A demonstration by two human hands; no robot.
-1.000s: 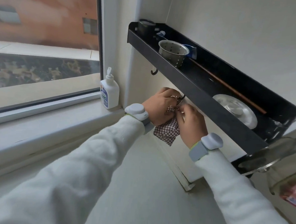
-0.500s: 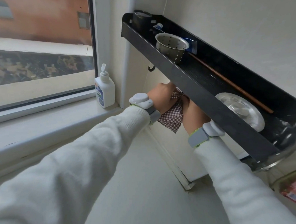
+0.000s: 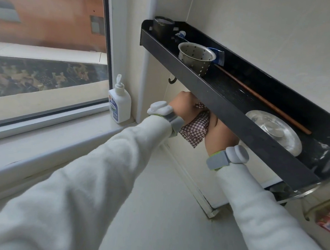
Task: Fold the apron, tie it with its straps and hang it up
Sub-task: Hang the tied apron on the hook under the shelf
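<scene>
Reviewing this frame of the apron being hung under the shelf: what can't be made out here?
- Head view: the fingers of the left hand and right hand are hidden behind the shelf front edge.
- Whether the apron is caught on a hook: hidden by shelf and hands.
- Bottle label: too small to read.
- Red packet: cut off by the right edge.

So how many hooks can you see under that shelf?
1: a black hook hangs under the shelf near its window end, left of the hands. Others may be hidden behind the shelf's front, where the apron is held.
</scene>
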